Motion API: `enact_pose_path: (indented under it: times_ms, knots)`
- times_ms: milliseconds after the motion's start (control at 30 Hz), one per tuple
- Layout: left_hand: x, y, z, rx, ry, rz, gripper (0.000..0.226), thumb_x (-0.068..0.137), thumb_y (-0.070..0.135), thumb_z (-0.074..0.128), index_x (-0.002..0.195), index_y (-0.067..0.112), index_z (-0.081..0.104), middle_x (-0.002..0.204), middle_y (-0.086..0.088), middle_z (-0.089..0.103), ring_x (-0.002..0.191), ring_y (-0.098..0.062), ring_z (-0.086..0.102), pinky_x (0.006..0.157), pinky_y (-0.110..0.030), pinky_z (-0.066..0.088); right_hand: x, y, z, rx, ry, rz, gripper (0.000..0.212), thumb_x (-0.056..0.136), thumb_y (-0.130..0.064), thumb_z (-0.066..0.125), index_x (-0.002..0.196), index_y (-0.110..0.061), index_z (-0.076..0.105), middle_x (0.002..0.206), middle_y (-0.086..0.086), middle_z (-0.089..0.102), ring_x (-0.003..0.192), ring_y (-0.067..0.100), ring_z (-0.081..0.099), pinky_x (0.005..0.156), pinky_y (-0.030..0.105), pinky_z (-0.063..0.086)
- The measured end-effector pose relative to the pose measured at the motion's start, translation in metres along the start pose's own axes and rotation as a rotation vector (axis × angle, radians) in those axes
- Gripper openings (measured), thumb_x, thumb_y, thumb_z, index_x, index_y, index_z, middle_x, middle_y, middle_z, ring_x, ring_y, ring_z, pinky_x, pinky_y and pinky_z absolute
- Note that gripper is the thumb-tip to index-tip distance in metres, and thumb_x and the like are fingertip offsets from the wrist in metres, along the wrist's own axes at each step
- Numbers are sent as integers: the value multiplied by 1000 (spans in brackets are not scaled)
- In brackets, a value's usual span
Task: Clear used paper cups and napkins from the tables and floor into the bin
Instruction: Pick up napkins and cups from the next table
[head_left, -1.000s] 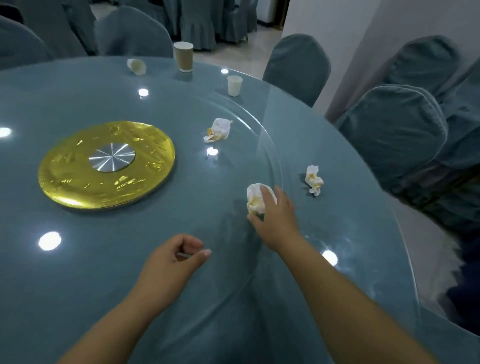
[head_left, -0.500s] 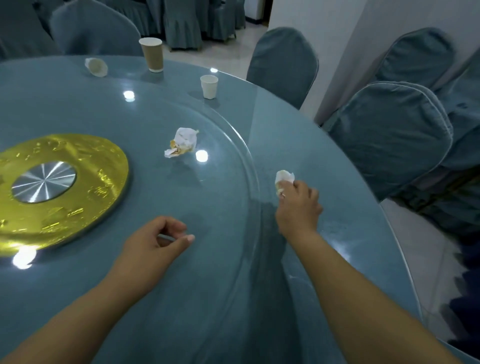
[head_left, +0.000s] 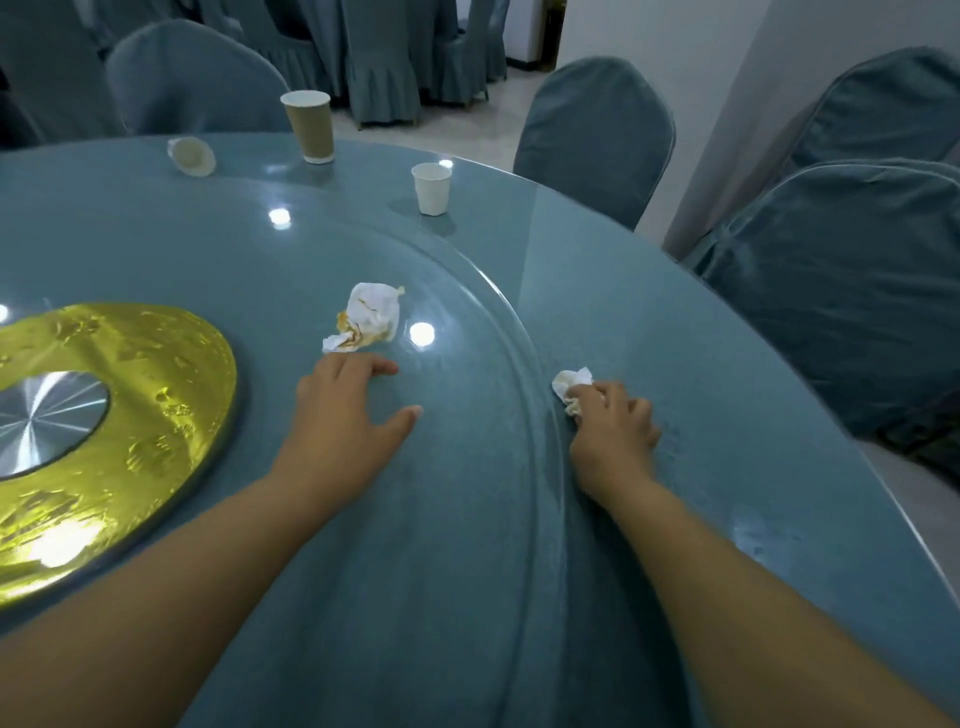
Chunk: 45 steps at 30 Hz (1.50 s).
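Since half a second ago the left hand (head_left: 345, 415) has uncurled and slid forward across the round blue glass-topped surface (head_left: 675, 332), so its fingertips (head_left: 363, 364) now lie just short of the large crumpled white napkin with orange stains (head_left: 368, 317). That grip is released: fingers spread flat, thumb out to the side, nothing in it. The right hand (head_left: 613, 434) has come back a little toward the body and is clenched on a small wadded white napkin (head_left: 570, 384), which pokes out past the knuckles; it sits just outside the raised rim of the clear glass turntable (head_left: 509, 322), on the side away from the gold disc with a silver hub (head_left: 104, 415).

To do this pickup well, I would push the left fingers over the stained napkin, on the turntable between the gold disc and the rim, and pinch it from above rather than shove it, since the glass looks slick and the turntable would probably spin under a sideways push. Gathering the loose tail nearest the fingertips first should keep it from trailing.

Farther from the gold disc stand a small white paper cup (head_left: 432, 188) and a tall brown paper cup (head_left: 309, 126), with a tipped-over clear cup (head_left: 191, 155) beside the brown one. No bin is in view.
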<state>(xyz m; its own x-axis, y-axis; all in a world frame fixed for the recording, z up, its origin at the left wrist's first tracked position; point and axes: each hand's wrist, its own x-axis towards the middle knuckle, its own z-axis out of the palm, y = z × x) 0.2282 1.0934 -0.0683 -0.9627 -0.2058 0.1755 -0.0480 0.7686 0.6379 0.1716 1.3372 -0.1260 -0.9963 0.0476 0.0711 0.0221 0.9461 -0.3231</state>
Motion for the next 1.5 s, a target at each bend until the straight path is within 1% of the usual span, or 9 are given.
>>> enact_pose_path:
  times_ms: [333,400,500,600,833,1200,1333,1400,1500]
  knots:
    - [84,-37,18,264,-53,63,73,95,29,50,151,21,4,159,-10,5,146,-24,1,116,-36,-6,5,1,14,-23,41,2,43,90,-6,37,126,-28,47,139,-2,36,111,25,29,90,36,22]
    - [93,-40,23,201,-110,84,58,95,20,50,148,18,26,152,-10,29,140,-30,26,115,-38,15,5,2,14,0,59,-4,42,90,-6,38,124,-28,49,137,-3,38,110,25,29,87,33,19]
    - [90,-45,26,224,-10,176,25,90,8,55,114,4,59,116,-15,54,99,-39,54,84,-42,43,5,2,14,38,76,1,41,90,-5,41,121,-28,53,133,-4,41,110,24,29,83,29,15]
    - [71,-45,20,261,6,217,15,86,0,57,100,2,64,105,-19,53,80,-40,55,70,-41,44,3,1,11,42,72,19,38,91,-6,43,121,-27,56,129,-2,45,109,25,32,83,28,17]
    - [11,-40,-12,226,-137,117,17,81,4,57,95,6,66,96,-12,46,87,-38,57,75,-36,45,-34,-1,-22,14,-148,158,39,92,-7,41,127,-19,50,132,11,43,114,36,38,94,39,34]
    - [-155,-10,-101,-94,-132,-85,14,78,13,68,82,25,64,86,3,46,75,-1,50,63,-5,33,-171,-63,-87,448,82,88,25,91,-6,50,110,-14,64,115,17,51,107,38,47,91,42,42]
    - [-218,-2,-145,-238,-57,-207,14,76,14,67,74,28,64,86,1,57,73,-6,54,61,-15,39,-241,-95,-100,568,52,36,24,90,-5,52,108,-14,65,110,9,53,103,32,51,92,41,43]
    - [-253,3,-173,-326,10,-237,3,72,16,66,71,19,66,72,10,56,66,-8,53,62,-23,40,-278,-112,-104,613,52,24,23,90,-4,54,108,-13,66,108,8,53,100,30,53,91,37,43]
    - [-305,2,-219,-445,48,-274,31,78,4,67,62,31,65,67,32,62,64,5,57,60,-13,42,-333,-139,-108,643,34,6,23,89,-3,56,109,-10,66,108,11,54,98,28,55,90,35,43]
